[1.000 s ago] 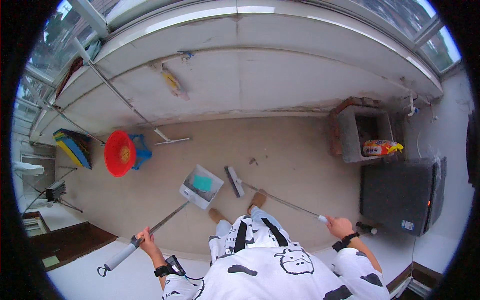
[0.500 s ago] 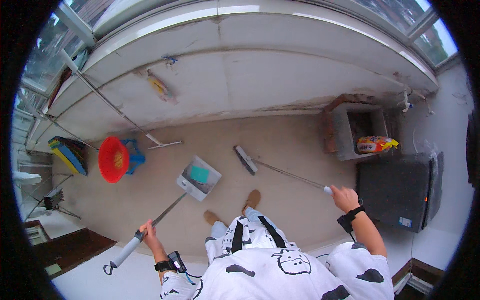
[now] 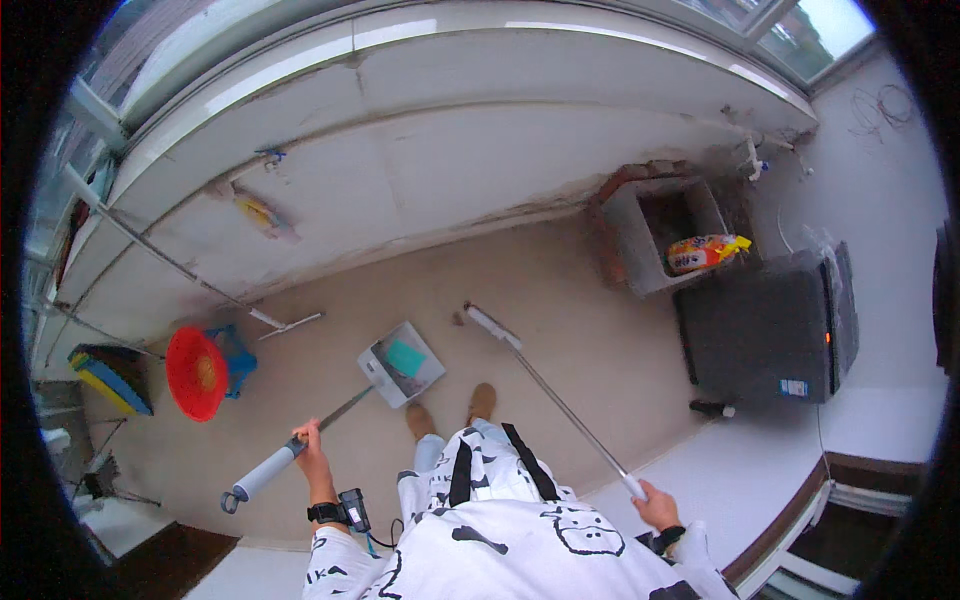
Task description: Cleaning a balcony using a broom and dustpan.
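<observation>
At near left, L hand [image 3: 312, 447] grips dustpan [image 3: 384, 386] hdl, box end far-right on floor [image 3: 570, 290]; dark bits [image 3: 458, 318] lie just left of broom [image 3: 496, 329], long axis far-left to near-right, R hand [image 3: 657, 507] closed round its near end.

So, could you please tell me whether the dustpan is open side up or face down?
Open side up: the dustpan shows its inside and a green patch, while the left hand grips its handle.

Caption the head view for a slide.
Left hand holding a long-handled dustpan with a teal piece inside, right hand a broom, over beige floor.
</observation>
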{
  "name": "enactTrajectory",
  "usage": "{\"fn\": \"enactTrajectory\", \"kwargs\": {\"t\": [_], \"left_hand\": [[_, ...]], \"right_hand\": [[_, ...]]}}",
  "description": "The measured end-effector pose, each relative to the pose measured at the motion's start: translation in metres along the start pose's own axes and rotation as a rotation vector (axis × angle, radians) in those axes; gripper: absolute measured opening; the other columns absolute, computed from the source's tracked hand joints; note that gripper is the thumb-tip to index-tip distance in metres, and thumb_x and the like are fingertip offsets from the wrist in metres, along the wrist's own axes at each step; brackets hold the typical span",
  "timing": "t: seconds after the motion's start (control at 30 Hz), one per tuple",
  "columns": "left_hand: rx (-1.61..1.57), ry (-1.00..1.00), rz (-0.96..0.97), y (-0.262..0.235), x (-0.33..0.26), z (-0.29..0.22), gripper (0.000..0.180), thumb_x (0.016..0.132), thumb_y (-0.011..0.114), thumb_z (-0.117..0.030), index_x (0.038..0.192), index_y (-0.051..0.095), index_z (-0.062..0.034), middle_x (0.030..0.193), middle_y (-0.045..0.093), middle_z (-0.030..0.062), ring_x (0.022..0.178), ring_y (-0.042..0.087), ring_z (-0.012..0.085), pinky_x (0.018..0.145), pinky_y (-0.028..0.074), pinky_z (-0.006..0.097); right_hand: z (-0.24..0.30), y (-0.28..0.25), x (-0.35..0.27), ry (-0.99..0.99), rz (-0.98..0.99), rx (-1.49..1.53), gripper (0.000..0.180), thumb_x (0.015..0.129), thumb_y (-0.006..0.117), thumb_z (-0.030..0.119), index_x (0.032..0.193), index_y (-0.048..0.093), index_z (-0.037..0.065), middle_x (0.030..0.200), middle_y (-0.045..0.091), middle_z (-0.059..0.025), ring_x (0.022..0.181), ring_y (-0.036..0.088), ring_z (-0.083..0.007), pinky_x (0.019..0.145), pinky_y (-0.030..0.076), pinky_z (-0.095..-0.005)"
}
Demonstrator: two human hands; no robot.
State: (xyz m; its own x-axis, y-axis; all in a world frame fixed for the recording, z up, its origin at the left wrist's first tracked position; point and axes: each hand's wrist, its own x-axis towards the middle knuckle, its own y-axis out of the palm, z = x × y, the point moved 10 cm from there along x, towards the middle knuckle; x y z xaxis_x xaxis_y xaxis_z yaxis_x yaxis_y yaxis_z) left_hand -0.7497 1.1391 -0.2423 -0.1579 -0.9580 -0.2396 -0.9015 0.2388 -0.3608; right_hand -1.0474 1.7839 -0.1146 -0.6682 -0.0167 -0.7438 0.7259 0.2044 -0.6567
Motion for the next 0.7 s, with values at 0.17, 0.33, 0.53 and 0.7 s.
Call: {"fn": "enactTrajectory", "kwargs": {"t": [0.17, 0.33, 0.53, 0.7], "left_hand": [[-0.006, -0.088, 0.167, 0.016, 0.009, 0.011, 0.010, 0.083, 0.055, -0.013, 0.077, 0.051, -0.0058, 0.088, 0.059, 0.0055, 0.089, 0.054, 0.0149, 0.085, 0.038, 0.027], [0.015, -0.091, 0.232, 0.042, 0.002, -0.006, 0.012, 0.085, 0.053, -0.015, 0.078, 0.049, -0.0058, 0.089, 0.059, 0.0076, 0.093, 0.054, 0.0184, 0.087, 0.037, 0.030], [0.053, 0.037, 0.284, 0.063, 0.008, -0.017, 0.015, 0.085, 0.052, -0.018, 0.079, 0.049, -0.0052, 0.087, 0.059, 0.0076, 0.093, 0.055, 0.0196, 0.085, 0.038, 0.030], [0.158, 0.105, 0.309, 0.061, 0.008, -0.026, 0.014, 0.085, 0.051, -0.018, 0.082, 0.048, -0.0047, 0.088, 0.060, 0.0083, 0.092, 0.055, 0.0189, 0.084, 0.039, 0.029]], "right_hand": [[-0.009, 0.055, -0.025, 0.105, -0.063, 0.216, 0.057, 0.076, 0.054, 0.030, 0.127, 0.036, 0.011, 0.092, 0.057, -0.0252, 0.078, 0.058, -0.0384, 0.070, 0.046, -0.0445], [0.051, 0.083, 0.020, 0.226, 0.165, 0.652, 0.053, 0.078, 0.052, 0.017, 0.127, 0.032, 0.009, 0.086, 0.057, -0.0157, 0.069, 0.058, -0.0234, 0.056, 0.050, -0.0340], [0.105, 0.123, 0.037, 0.153, 0.287, 0.818, 0.052, 0.080, 0.050, 0.016, 0.128, 0.030, 0.007, 0.075, 0.056, -0.0121, 0.052, 0.053, -0.0171, 0.046, 0.045, -0.0315], [0.145, 0.122, 0.017, 0.055, 0.373, 0.889, 0.052, 0.081, 0.050, 0.017, 0.129, 0.031, 0.008, 0.070, 0.053, -0.0068, 0.051, 0.050, -0.0137, 0.045, 0.044, -0.0287]]}}
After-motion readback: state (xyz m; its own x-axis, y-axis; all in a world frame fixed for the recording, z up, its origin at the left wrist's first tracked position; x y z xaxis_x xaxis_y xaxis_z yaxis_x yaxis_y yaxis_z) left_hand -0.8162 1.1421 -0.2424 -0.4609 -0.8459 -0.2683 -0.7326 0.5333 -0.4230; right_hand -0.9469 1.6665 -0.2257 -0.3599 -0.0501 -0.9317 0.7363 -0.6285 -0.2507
